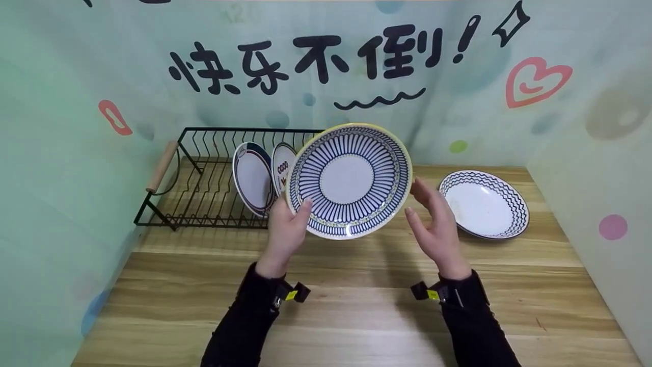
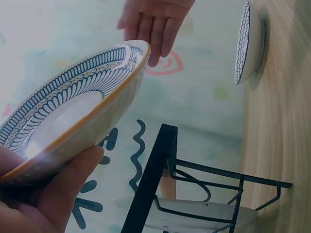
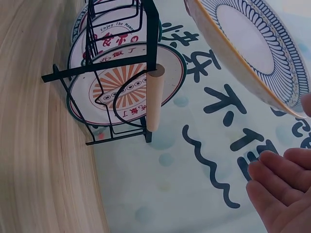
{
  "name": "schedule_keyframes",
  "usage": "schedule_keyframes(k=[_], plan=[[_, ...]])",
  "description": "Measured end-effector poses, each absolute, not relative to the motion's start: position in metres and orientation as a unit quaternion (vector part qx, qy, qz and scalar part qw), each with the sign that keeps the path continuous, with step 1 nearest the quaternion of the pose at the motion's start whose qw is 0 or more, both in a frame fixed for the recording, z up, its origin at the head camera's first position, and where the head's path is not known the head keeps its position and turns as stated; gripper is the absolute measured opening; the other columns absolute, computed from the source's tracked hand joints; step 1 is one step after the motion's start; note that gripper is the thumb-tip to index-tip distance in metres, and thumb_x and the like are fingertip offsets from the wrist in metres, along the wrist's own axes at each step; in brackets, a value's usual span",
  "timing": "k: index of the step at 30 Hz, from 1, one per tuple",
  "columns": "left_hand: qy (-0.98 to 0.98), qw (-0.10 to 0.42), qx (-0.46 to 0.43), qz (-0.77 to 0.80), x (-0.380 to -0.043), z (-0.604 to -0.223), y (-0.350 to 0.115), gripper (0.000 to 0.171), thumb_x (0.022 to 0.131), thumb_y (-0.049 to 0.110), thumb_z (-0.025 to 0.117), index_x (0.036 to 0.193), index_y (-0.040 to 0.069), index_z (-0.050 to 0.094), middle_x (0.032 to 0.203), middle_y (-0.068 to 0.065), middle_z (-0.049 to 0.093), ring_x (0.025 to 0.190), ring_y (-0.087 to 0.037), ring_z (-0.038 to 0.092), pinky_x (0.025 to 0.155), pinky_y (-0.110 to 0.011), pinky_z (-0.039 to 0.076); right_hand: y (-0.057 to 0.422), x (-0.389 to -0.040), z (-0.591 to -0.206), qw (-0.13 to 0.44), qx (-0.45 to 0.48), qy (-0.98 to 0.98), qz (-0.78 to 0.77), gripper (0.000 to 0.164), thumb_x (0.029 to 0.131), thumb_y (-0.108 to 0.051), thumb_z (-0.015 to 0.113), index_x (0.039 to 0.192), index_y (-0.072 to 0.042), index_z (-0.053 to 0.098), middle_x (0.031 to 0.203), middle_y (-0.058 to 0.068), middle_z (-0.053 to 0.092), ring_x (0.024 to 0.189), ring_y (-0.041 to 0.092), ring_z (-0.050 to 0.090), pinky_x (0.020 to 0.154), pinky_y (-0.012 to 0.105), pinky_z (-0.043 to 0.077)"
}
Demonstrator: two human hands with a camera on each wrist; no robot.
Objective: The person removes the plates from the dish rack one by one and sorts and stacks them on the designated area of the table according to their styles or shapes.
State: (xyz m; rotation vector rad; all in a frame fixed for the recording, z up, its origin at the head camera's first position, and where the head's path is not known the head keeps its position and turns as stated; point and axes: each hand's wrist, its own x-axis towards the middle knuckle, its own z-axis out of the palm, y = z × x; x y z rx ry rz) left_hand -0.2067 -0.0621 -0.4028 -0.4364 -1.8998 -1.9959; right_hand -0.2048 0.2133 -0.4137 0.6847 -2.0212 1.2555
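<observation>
A round deep plate [image 1: 348,178] with a blue petal pattern and yellow rim is held up, tilted, above the table. My left hand [image 1: 288,224] grips its lower left edge, thumb over the face and fingers behind. In the left wrist view, the fingers [image 2: 73,179] press the plate's [image 2: 92,111] underside. By the right edge is my right hand [image 1: 435,221], fingers loosely extended and thumb apart. The right wrist view shows those fingers [image 3: 282,179] away from the plate [image 3: 252,48]; whether the thumb touches the rim I cannot tell.
Behind on the left stands a black wire dish rack [image 1: 204,223] with wooden handles, holding several upright plates [image 1: 253,178], partly hidden by the held plate. A white oval dish [image 1: 484,204] with a wavy dark border lies on the wooden table [image 1: 356,316] at right. Printed curtains [image 1: 326,102] surround the table.
</observation>
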Motion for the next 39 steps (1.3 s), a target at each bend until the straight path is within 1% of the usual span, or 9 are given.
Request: schedule_keyframes(k=[5,7,11,14,18,24,27,34,39], plan=[[-0.674,0.172,-0.172,-0.697,-0.207,-0.407,-0.057,0.046,0.091,-0.010,0.053,0.136,-0.016,0.043,0.127,-0.029,0.058,0.113,-0.038,0.061,0.094,-0.034,0.053,0.203,-0.192,-0.398,0.322,0.263,-0.767,0.488,0.048,0.083,0.023,0.058,0.130,0.019,0.048,0.115,0.030,0.061,0.109,0.021,0.059,0.099,0.028,0.048],[-0.678,0.170,-0.175,-0.693,-0.207,-0.408,-0.055,0.045,0.091,-0.010,0.053,0.135,-0.017,0.044,0.125,-0.030,0.058,0.112,-0.039,0.061,0.095,-0.034,0.053,0.205,-0.193,-0.401,0.314,0.258,-0.771,0.490,0.044,0.085,0.021,0.057,0.129,0.018,0.049,0.111,0.028,0.062,0.104,0.020,0.060,0.095,0.025,0.050],[-0.685,0.159,-0.176,-0.689,-0.206,-0.411,-0.051,0.044,0.091,-0.009,0.053,0.134,-0.017,0.045,0.123,-0.030,0.059,0.110,-0.039,0.062,0.094,-0.033,0.053,0.212,-0.199,-0.412,0.299,0.248,-0.785,0.483,0.039,0.090,0.018,0.055,0.129,0.015,0.052,0.109,0.023,0.064,0.099,0.020,0.063,0.090,0.021,0.051],[-0.689,0.147,-0.174,-0.688,-0.206,-0.412,-0.049,0.044,0.091,-0.008,0.053,0.134,-0.017,0.046,0.122,-0.030,0.060,0.109,-0.039,0.063,0.092,-0.033,0.054,0.217,-0.203,-0.419,0.301,0.239,-0.793,0.472,0.035,0.093,0.014,0.054,0.127,0.012,0.054,0.106,0.019,0.065,0.092,0.019,0.064,0.082,0.018,0.052],[-0.694,0.139,-0.166,-0.686,-0.205,-0.414,-0.047,0.042,0.092,-0.007,0.053,0.132,-0.017,0.047,0.121,-0.030,0.061,0.108,-0.038,0.063,0.092,-0.032,0.054,0.219,-0.204,-0.423,0.314,0.225,-0.801,0.457,0.026,0.096,0.009,0.053,0.122,0.009,0.058,0.094,0.014,0.066,0.079,0.014,0.059,0.069,0.017,0.049],[-0.696,0.140,-0.167,-0.684,-0.202,-0.414,-0.044,0.041,0.092,-0.006,0.053,0.132,-0.016,0.047,0.121,-0.029,0.060,0.108,-0.038,0.063,0.091,-0.032,0.055,0.222,-0.204,-0.423,0.326,0.217,-0.808,0.439,0.015,0.096,0.008,0.053,0.109,0.009,0.059,0.074,0.006,0.054,0.064,0.009,0.044,0.053,0.021,0.036],[-0.693,0.137,-0.175,-0.686,-0.201,-0.414,-0.042,0.042,0.092,-0.007,0.053,0.133,-0.016,0.046,0.122,-0.029,0.060,0.109,-0.038,0.063,0.092,-0.031,0.054,0.223,-0.204,-0.422,0.328,0.216,-0.808,0.440,0.014,0.095,0.009,0.053,0.108,0.009,0.060,0.072,0.005,0.053,0.062,0.008,0.043,0.051,0.020,0.035],[-0.685,0.100,-0.177,-0.700,-0.197,-0.414,-0.038,0.046,0.093,-0.008,0.051,0.138,-0.013,0.043,0.129,-0.027,0.057,0.115,-0.036,0.060,0.098,-0.032,0.051,0.228,-0.200,-0.415,0.307,0.193,-0.810,0.461,0.010,0.095,0.007,0.057,0.102,0.008,0.063,0.068,0.001,0.050,0.057,0.005,0.040,0.048,0.017,0.032],[-0.698,0.084,-0.184,-0.687,-0.195,-0.411,-0.037,0.044,0.094,-0.006,0.051,0.137,-0.011,0.045,0.128,-0.025,0.059,0.114,-0.034,0.061,0.097,-0.032,0.051,0.231,-0.197,-0.411,0.291,0.182,-0.808,0.478,0.015,0.095,0.007,0.057,0.108,0.010,0.064,0.072,0.008,0.059,0.059,0.004,0.045,0.050,0.014,0.037]])
